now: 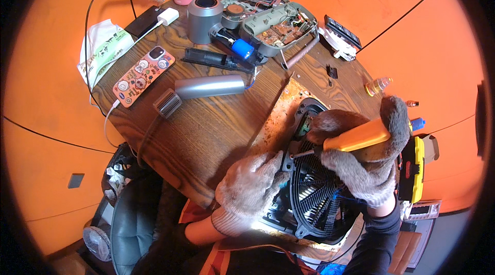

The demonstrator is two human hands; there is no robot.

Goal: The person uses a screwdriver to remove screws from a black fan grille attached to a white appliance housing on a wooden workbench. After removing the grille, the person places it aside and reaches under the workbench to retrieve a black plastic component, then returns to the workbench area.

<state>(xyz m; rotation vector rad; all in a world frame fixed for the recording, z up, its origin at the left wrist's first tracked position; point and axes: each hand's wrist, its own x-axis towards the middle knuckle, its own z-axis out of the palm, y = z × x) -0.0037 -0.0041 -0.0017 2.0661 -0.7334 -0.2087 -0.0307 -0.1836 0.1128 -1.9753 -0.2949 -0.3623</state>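
Screwdriver handle: orange
Left glove: grey-brown
Right glove: grey-brown
Fan: black
Table: brown, wavy-grained
Phone: pink, cartoon-patterned

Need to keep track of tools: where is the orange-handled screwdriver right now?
In the head view, the orange-handled screwdriver is right of centre, gripped in the gloved right hand, its shaft pointing left over the black fan.

Fan: top approach blocked by right hand and orange-handled screwdriver; left flank taken by left hand. Left of fan, past that hand, bare wood on table gives passage, up to silver cylinder and phone farther left. Beyond fan: rust-stained sheet, low; then opened grey casing bars the way. Right of fan: yellow-black case. Room beneath fan hard to judge, partly hidden by hands.
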